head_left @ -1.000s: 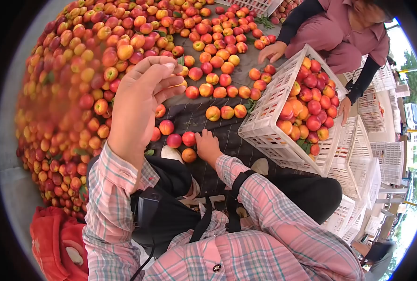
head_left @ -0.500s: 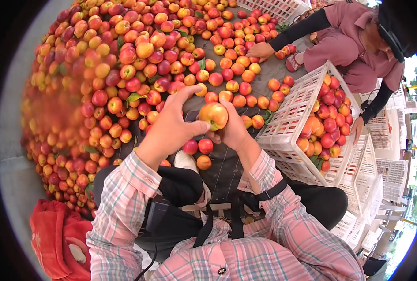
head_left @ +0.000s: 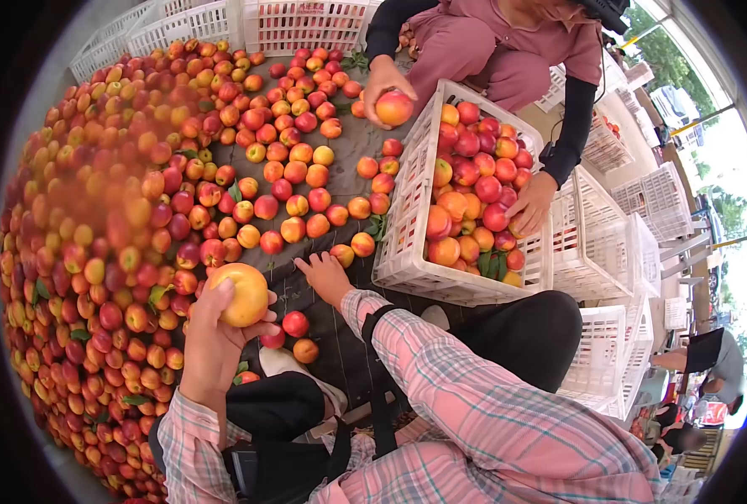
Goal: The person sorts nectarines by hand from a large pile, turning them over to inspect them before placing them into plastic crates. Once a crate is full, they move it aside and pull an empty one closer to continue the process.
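Note:
In my left hand is a large yellow-orange nectarine, held between the thumb and fingers above the pile's edge. My right hand is low over the dark ground sheet, its fingers apart and nothing seen in them. Just beyond its fingertips lie two loose nectarines. Below my left hand, a few red nectarines rest near my shoe. The big pile of red and yellow nectarines spreads along the left.
A white plastic crate full of nectarines stands tilted at right. Behind it a co-worker's hand lifts a nectarine; the other hand rests on the crate's fruit. More white crates are stacked on the right.
The view has swung to the right. My hands, earlier together around a nectarine, are apart; my right hand has dropped toward the ground sheet. The co-worker's hand has picked up a nectarine.

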`<state>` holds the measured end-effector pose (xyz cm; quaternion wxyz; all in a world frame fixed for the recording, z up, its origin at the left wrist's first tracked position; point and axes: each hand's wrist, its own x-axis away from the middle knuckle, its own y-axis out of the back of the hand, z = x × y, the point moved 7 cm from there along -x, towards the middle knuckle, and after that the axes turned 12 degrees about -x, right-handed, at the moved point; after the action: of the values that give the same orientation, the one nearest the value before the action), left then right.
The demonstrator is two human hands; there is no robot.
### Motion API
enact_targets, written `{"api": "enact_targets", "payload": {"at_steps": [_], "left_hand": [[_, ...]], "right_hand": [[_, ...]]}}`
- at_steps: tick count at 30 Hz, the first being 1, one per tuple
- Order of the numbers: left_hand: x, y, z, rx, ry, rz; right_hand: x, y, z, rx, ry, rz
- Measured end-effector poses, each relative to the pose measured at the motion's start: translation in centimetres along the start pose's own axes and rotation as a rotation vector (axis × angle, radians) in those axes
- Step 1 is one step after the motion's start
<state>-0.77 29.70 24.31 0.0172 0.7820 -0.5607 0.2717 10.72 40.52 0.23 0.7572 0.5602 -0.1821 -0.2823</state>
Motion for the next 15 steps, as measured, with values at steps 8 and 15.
{"api": "enact_targets", "payload": {"at_steps": [8,15], "left_hand": [[-0.5,-2.2,-1.1,0.179,-0.024,-0.001],[-0.5,-4.7,-0.8,0.207,-0.007,-0.006]], "right_hand": [[2.7,-1.0,0.8,-1.222,-0.684,0.307],[4.2,16.2,4.1,-2.227,-0.586,0.629]]}}
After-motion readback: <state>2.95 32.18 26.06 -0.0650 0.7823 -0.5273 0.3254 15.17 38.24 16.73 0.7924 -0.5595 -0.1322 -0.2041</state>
